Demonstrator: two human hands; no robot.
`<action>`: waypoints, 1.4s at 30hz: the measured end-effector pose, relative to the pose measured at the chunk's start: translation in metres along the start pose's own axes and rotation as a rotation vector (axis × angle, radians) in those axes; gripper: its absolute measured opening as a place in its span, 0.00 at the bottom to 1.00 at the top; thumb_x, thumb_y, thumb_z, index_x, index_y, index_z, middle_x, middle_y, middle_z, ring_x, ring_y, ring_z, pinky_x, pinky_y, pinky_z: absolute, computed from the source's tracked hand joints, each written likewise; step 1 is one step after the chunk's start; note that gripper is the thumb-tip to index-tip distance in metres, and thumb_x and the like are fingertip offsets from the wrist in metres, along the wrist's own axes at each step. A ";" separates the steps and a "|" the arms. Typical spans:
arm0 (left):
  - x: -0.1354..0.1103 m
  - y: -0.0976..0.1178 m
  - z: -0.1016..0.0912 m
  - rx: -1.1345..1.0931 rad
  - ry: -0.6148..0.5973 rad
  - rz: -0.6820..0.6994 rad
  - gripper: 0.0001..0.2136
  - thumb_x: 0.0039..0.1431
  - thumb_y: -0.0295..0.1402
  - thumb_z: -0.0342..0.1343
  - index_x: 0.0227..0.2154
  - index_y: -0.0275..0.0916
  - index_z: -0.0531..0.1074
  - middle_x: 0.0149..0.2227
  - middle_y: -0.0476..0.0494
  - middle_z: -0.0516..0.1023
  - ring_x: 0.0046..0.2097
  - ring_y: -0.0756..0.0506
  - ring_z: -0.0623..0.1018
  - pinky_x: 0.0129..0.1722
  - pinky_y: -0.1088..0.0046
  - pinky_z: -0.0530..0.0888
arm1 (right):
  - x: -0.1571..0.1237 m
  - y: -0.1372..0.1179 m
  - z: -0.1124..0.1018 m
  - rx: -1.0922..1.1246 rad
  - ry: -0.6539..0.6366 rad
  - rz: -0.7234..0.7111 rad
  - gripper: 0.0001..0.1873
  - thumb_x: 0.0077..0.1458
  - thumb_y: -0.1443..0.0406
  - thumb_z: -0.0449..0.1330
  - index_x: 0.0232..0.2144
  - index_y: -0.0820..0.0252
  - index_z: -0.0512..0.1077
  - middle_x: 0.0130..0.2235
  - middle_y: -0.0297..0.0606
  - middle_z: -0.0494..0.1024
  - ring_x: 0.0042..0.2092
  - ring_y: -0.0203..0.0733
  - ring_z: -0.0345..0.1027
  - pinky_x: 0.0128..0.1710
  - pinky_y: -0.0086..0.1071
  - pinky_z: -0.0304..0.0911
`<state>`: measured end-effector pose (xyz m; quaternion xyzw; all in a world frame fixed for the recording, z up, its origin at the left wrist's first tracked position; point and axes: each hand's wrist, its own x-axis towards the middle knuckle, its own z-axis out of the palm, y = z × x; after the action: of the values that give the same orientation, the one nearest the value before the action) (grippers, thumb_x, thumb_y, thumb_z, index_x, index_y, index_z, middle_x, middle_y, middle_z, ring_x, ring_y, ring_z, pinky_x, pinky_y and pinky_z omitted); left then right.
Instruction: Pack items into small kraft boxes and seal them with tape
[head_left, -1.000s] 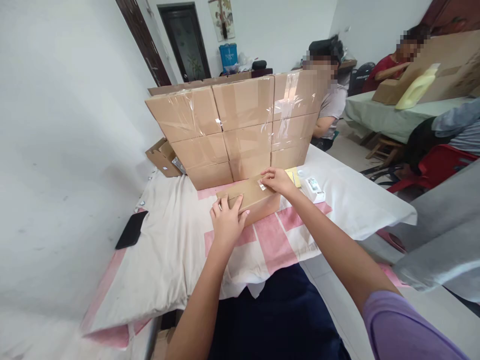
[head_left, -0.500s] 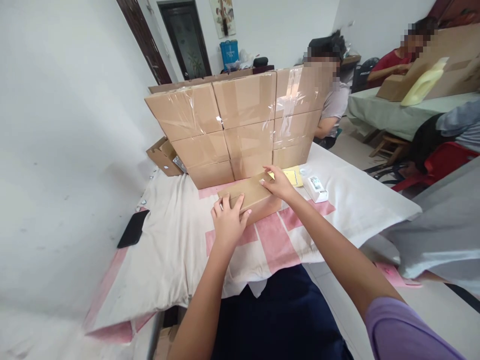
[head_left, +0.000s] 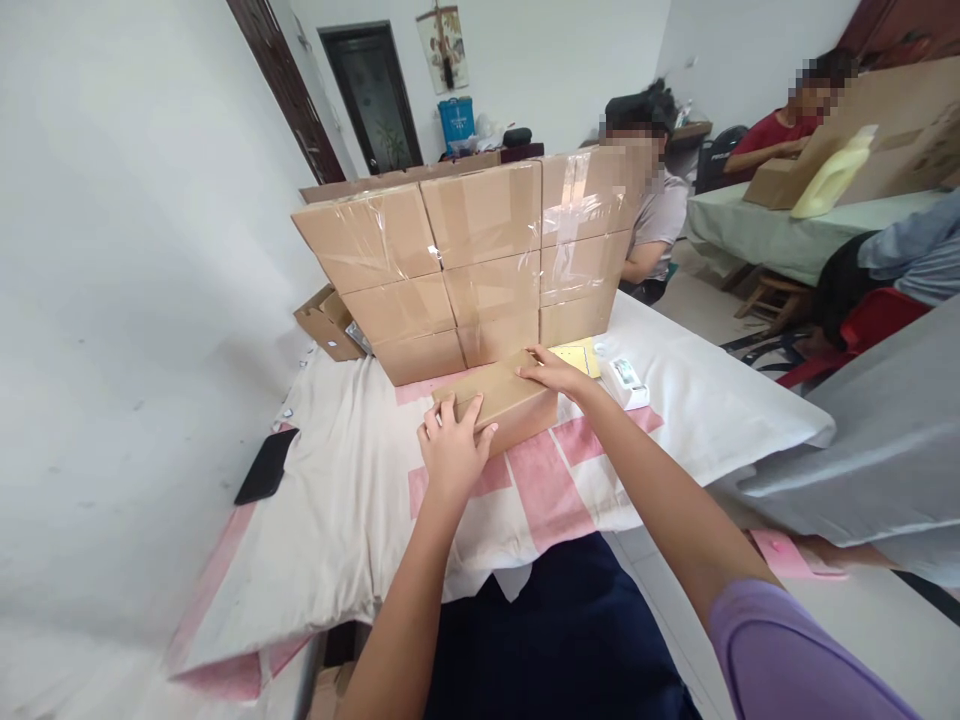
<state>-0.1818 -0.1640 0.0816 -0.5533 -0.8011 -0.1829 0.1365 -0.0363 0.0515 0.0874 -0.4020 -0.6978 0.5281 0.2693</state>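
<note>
A closed brown cardboard box lies lengthwise on the cloth-covered table in front of me. My left hand grips its left end, fingers spread over the top and thumb against the near side. At the other end, my right hand holds the box's far right corner, with its thumb pressed on the lid. The palm side of the right hand is hidden. Beside that hand lie a yellow sheet of paper and a small white box-shaped item.
A wall of taped cardboard boxes stands right behind the box. An opened carton is at its left. A black phone lies near the left wall. One person sits behind the boxes; others sit at a table with a yellow bottle.
The right thumb and fingers have shifted slightly on the lid, and the small white spot by the thumb no longer shows. The left hand keeps its grip. My view has tilted a little.
</note>
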 end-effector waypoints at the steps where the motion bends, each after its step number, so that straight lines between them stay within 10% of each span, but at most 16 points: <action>1: 0.000 0.001 0.000 -0.002 0.002 -0.007 0.24 0.66 0.47 0.55 0.63 0.54 0.70 0.67 0.36 0.66 0.63 0.29 0.66 0.58 0.46 0.68 | -0.003 0.002 -0.003 0.025 -0.038 -0.010 0.46 0.48 0.59 0.69 0.68 0.59 0.64 0.67 0.48 0.69 0.64 0.53 0.66 0.64 0.41 0.61; 7: -0.003 0.001 0.000 -0.022 0.015 -0.002 0.24 0.65 0.47 0.57 0.63 0.54 0.70 0.68 0.37 0.66 0.64 0.29 0.66 0.58 0.46 0.69 | -0.019 0.016 -0.010 0.145 -0.054 -0.055 0.44 0.48 0.56 0.69 0.67 0.51 0.66 0.69 0.42 0.67 0.67 0.52 0.63 0.66 0.42 0.60; 13: 0.019 -0.030 0.005 -0.081 0.075 0.072 0.24 0.63 0.46 0.59 0.61 0.53 0.73 0.66 0.38 0.70 0.64 0.29 0.68 0.57 0.46 0.70 | -0.044 0.050 -0.033 0.167 0.233 -0.122 0.33 0.65 0.47 0.44 0.66 0.52 0.62 0.66 0.46 0.71 0.56 0.48 0.75 0.51 0.41 0.71; 17: 0.024 -0.046 0.015 -0.141 0.222 0.103 0.21 0.64 0.40 0.58 0.59 0.45 0.74 0.65 0.31 0.70 0.65 0.24 0.66 0.57 0.42 0.67 | -0.043 0.082 -0.056 -0.014 0.391 -0.113 0.28 0.62 0.53 0.51 0.58 0.58 0.71 0.59 0.50 0.76 0.51 0.50 0.74 0.49 0.43 0.69; 21: 0.005 -0.015 0.044 -0.254 0.387 0.257 0.15 0.65 0.32 0.52 0.51 0.39 0.78 0.57 0.29 0.76 0.62 0.30 0.70 0.56 0.48 0.64 | -0.012 0.099 -0.059 -0.265 0.348 -0.151 0.20 0.57 0.63 0.57 0.50 0.58 0.79 0.51 0.47 0.78 0.50 0.51 0.69 0.55 0.46 0.64; 28: 0.019 0.062 0.111 -0.529 0.144 0.801 0.08 0.60 0.29 0.55 0.37 0.46 0.78 0.39 0.47 0.84 0.40 0.47 0.78 0.38 0.67 0.68 | 0.042 0.106 -0.042 -0.513 0.208 -0.231 0.07 0.50 0.71 0.63 0.31 0.58 0.80 0.46 0.49 0.76 0.54 0.59 0.62 0.59 0.53 0.56; 34: 0.027 0.060 0.127 -0.823 0.018 0.519 0.10 0.66 0.28 0.50 0.41 0.42 0.76 0.33 0.47 0.81 0.32 0.49 0.76 0.33 0.71 0.71 | 0.040 0.099 -0.046 -0.418 0.155 -0.227 0.04 0.56 0.64 0.62 0.30 0.58 0.75 0.38 0.41 0.78 0.44 0.47 0.68 0.47 0.40 0.64; 42: 0.023 0.056 0.125 -1.083 -0.082 0.035 0.10 0.66 0.38 0.58 0.46 0.41 0.72 0.26 0.54 0.77 0.25 0.53 0.72 0.27 0.78 0.70 | 0.000 0.058 -0.033 0.222 -0.386 -0.143 0.14 0.49 0.56 0.72 0.29 0.59 0.77 0.32 0.34 0.79 0.35 0.39 0.72 0.39 0.35 0.65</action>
<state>-0.1396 -0.0720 -0.0126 -0.5644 -0.5876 -0.5456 -0.1963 0.0068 0.0754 0.0416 -0.2110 -0.7007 0.6482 0.2104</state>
